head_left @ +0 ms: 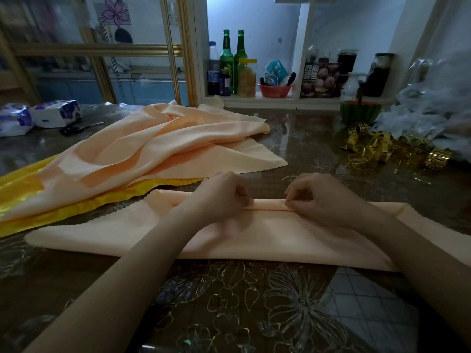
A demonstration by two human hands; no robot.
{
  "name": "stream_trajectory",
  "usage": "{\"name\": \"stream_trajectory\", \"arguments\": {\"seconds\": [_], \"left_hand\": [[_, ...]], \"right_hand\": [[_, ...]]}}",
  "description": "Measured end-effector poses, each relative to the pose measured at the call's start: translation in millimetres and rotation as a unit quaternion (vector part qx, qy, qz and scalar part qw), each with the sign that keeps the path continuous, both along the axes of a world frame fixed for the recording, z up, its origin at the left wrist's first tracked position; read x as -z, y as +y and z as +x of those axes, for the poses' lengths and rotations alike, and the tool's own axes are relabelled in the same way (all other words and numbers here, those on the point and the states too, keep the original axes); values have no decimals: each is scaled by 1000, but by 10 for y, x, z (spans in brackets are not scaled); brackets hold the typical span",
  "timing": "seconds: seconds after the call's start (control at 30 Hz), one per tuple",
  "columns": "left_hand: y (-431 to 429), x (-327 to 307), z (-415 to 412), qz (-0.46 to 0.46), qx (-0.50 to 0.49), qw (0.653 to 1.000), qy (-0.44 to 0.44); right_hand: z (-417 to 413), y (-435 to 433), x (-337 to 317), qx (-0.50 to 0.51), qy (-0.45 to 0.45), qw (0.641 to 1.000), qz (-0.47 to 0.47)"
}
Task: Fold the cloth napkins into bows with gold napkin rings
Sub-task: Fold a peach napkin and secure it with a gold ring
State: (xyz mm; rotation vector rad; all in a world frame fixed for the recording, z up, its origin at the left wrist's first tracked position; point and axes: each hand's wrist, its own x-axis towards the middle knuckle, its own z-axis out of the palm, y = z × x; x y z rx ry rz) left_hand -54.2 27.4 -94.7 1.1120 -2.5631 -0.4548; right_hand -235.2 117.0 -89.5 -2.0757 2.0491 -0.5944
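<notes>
On near bench (pixel 254 301): napkin (pixel 267 233), folded flat, beneath both hands. Pinched along centre fold by left hand (pixel 221 197) and right hand (pixel 321 197), fingers curled. Rings (pixel 382 149) well apart, far right.

Folded napkin (pixel 254 235) front; napkin pile (pixel 153 149) behind-left; rings (pixel 382 149) right.
</notes>
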Motion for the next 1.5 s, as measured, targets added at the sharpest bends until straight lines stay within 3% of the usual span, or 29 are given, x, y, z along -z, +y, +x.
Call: {"name": "stream_trajectory", "arguments": {"seconds": [0.27,0.5,0.77,1.0,1.2,1.4,1.5], "left_hand": [[38,25,-20,-22,7,1000,3],[59,30,-21,-84,22,996,-28],[17,52,-14,-31,14,999,10],[24,19,13,46,37,997,39],[62,65,-34,13,21,999,22],[90,49,-31,-59,30,997,25],[99,26,-21,-55,31,998,19]], "right_hand": [[-1,-17,75,30,-23,999,-18],[134,25,71,0,70,995,-71],[185,45,-13,-44,176,982,-57],[78,48,-55,-51,56,997,13],[92,17,63,5,-43,999,-1],[174,6,86,-16,74,994,-83],[184,-2,98,-33,91,992,-86]]}}
